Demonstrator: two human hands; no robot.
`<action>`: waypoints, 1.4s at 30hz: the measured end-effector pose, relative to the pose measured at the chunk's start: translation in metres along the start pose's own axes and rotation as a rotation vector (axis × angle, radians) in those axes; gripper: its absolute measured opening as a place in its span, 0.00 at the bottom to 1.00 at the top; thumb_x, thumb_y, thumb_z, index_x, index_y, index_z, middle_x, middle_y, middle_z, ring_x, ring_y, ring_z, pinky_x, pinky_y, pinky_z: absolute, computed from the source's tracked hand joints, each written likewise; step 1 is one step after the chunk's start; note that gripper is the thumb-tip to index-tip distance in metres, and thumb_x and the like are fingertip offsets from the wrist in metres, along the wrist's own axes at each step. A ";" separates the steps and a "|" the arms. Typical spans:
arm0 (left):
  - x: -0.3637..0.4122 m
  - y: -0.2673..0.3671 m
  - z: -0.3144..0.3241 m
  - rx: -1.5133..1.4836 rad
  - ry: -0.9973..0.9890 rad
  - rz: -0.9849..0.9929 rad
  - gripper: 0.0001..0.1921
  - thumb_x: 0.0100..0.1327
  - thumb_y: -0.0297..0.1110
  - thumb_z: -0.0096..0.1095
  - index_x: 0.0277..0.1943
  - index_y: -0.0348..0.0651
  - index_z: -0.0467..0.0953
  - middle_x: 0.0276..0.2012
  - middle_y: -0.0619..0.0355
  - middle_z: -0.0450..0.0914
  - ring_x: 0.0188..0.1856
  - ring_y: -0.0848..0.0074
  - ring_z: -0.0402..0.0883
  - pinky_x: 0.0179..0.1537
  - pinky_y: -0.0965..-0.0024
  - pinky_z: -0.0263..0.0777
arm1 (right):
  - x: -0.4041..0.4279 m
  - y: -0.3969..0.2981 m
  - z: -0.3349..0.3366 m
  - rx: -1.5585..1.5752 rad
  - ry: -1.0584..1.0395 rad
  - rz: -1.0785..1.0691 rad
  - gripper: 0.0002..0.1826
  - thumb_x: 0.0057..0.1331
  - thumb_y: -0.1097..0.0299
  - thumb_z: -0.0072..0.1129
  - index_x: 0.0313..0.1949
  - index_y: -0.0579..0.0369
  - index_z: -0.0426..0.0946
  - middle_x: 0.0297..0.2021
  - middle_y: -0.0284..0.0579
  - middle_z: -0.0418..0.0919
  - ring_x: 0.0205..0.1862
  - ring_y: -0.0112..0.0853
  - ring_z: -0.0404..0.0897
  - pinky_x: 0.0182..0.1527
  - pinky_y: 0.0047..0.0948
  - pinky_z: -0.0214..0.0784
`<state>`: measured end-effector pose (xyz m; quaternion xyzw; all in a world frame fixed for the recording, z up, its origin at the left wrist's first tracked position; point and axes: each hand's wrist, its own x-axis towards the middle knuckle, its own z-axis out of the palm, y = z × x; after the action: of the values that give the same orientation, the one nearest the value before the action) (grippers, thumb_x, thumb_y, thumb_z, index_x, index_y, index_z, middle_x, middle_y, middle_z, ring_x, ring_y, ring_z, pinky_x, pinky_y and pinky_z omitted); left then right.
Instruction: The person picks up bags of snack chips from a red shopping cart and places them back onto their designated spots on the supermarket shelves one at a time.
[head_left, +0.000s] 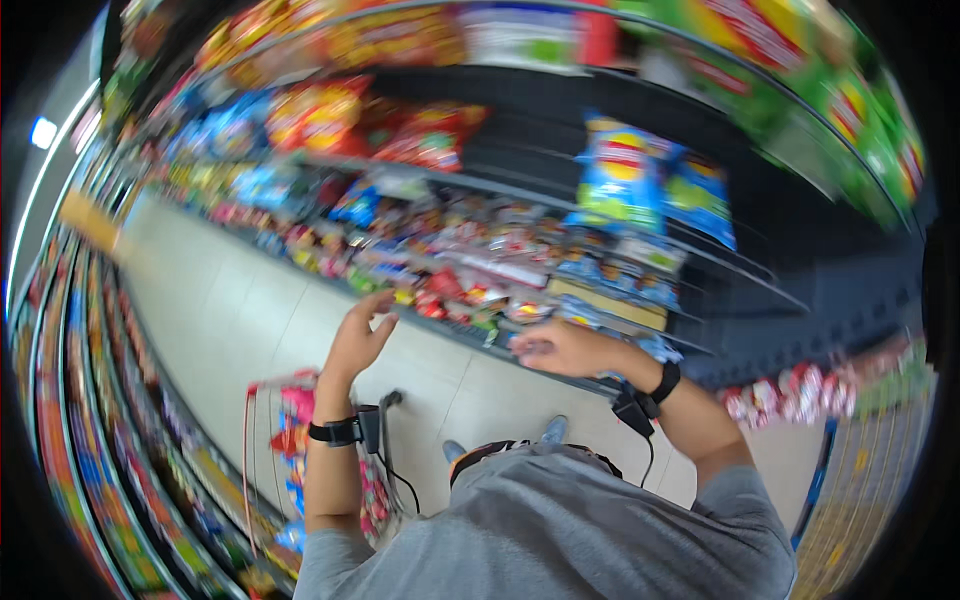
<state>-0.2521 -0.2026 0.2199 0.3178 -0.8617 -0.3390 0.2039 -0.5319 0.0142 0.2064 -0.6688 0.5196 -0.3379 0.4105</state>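
My left hand hangs in the air over the aisle floor, its thumb and fingers apart and nothing in it. My right hand is held before the lower shelves, with loosely curled fingers. No object shows in it, though blur softens the fingertips. Both hands are in front of a snack shelf. Blue chip bags stand on a middle shelf, with red chip bags further left. Small red packets fill the bottom shelf, beyond and between my hands.
A shopping cart holding colourful packages stands at my left. Another stocked shelf runs along the left side. Green chip bags hang over the upper right. Pink-and-white packages and a wire rack are at right.
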 end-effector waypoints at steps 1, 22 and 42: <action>-0.042 -0.048 -0.011 0.097 0.046 -0.156 0.21 0.60 0.32 0.61 0.55 0.36 0.72 0.49 0.48 0.79 0.49 0.65 0.80 0.47 0.64 0.73 | 0.004 0.049 0.035 -0.010 -0.090 0.174 0.16 0.63 0.66 0.55 0.47 0.62 0.75 0.40 0.51 0.80 0.43 0.37 0.80 0.47 0.34 0.72; -0.527 -0.350 0.050 -0.114 0.531 -1.472 0.37 0.48 0.42 0.70 0.59 0.32 0.66 0.55 0.38 0.72 0.58 0.52 0.71 0.59 0.58 0.66 | 0.244 0.023 0.411 -0.172 -0.825 0.140 0.15 0.63 0.68 0.55 0.45 0.65 0.75 0.38 0.48 0.81 0.38 0.32 0.80 0.42 0.29 0.72; -0.548 -0.412 0.033 -0.006 0.523 -1.079 0.08 0.54 0.31 0.65 0.28 0.32 0.79 0.24 0.45 0.81 0.28 0.60 0.82 0.33 0.61 0.73 | 0.159 0.064 0.353 -0.055 -0.473 0.442 0.11 0.61 0.69 0.58 0.41 0.62 0.77 0.34 0.45 0.80 0.39 0.29 0.78 0.43 0.27 0.71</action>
<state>0.2894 -0.0458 -0.1710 0.7827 -0.4989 -0.3077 0.2094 -0.2116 -0.0780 -0.0005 -0.6106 0.5514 -0.0620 0.5651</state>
